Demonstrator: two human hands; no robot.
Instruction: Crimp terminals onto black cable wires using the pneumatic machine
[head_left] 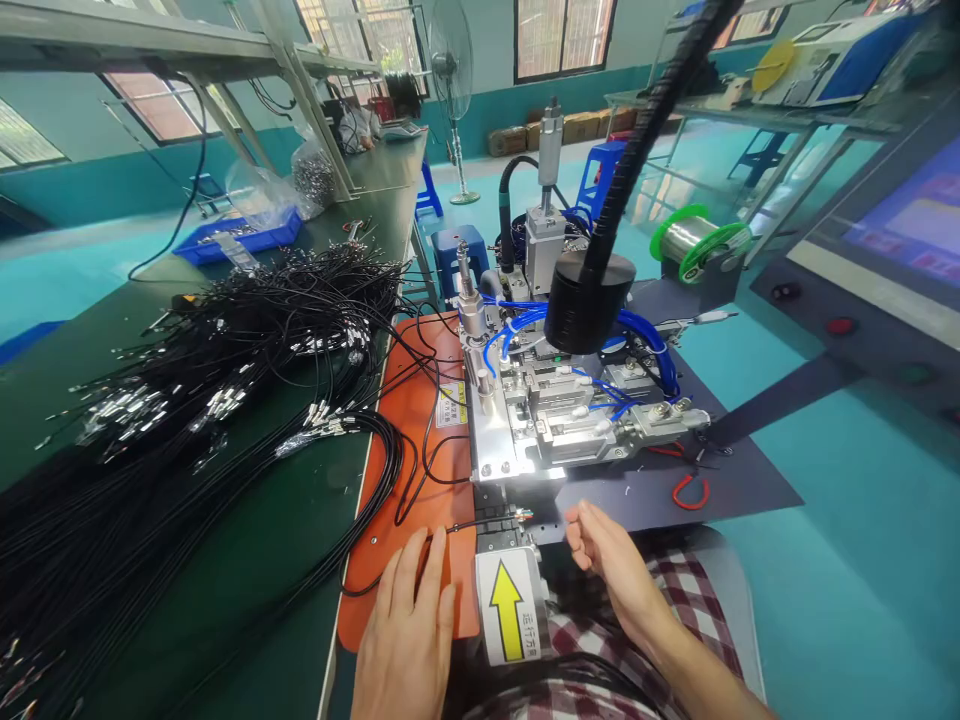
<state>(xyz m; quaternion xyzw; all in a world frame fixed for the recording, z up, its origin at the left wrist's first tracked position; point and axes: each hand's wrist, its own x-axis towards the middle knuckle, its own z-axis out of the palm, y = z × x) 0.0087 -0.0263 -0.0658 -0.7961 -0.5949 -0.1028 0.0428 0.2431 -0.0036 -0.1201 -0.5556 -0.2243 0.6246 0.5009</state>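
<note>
Hands at the jig, lower centre of frame.
Your left hand (409, 625) lies flat, empty, pinning the black cable (457, 527) on the orange mat (420, 420); your right hand (611, 565), loosely curled, holds nothing.

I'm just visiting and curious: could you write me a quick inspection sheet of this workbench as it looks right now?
Surface: dark green bench with an orange mat.
Job's things: metal fixture machine; thin black cable leading into its front slot.
Clutter: red-handled tool; blue tray.
Hands: left hand flat on the mat by the cable; right hand loosely curled, empty.
Cables: big heap of black cables; blue hoses.
Surroundings: standing fan, solder spool, screen.
</note>
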